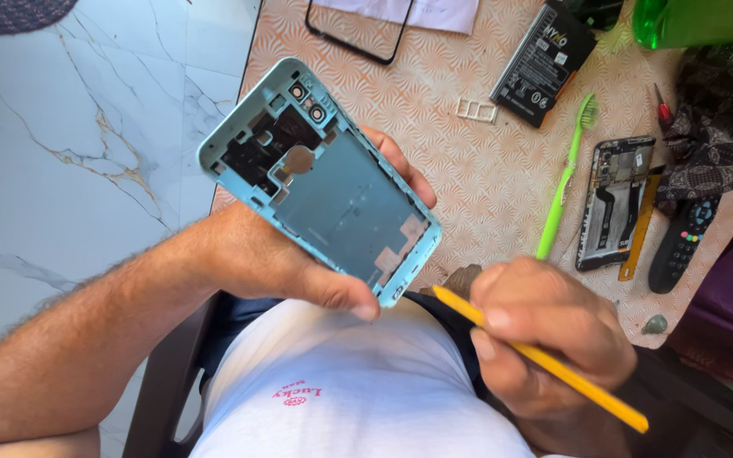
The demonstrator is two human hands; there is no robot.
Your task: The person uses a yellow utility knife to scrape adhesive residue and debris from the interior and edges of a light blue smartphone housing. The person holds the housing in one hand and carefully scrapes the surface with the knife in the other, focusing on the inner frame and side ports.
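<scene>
A head-worn camera looked down at a seated person's two bare hands over a tabletop (468, 161) covered in an orange and white patterned cloth. The left hand (277, 259) held a light blue phone back cover (320, 178) with its inner side up, tilted, camera end toward 11 o'clock; its grip was pressed onto the cover, thumb on the near edge and fingertips (405, 170) wrapped round the far edge. At 4 o'clock from the cover, the right hand (545, 335) pinched a thin yellow stick (536, 358), perhaps a pencil or a prying tool, between thumb and curled fingers, its tip pointing toward the cover's lower corner and close to it, though whether they touched could not be told. On the tabletop at 3 o'clock from the cover lay a green toothbrush (563, 178), and just right of it an opened phone body (614, 203) showing its insides, resting on a yellow ruler (638, 229). A black remote control (682, 244) lay further right, near dark cloth. At 1 o'clock lay a black battery (545, 61), with a small white card tray (477, 109) near it, and at 12 o'clock a black screen frame (358, 34). White marble floor (69, 144) showed at 9 o'clock.
</scene>
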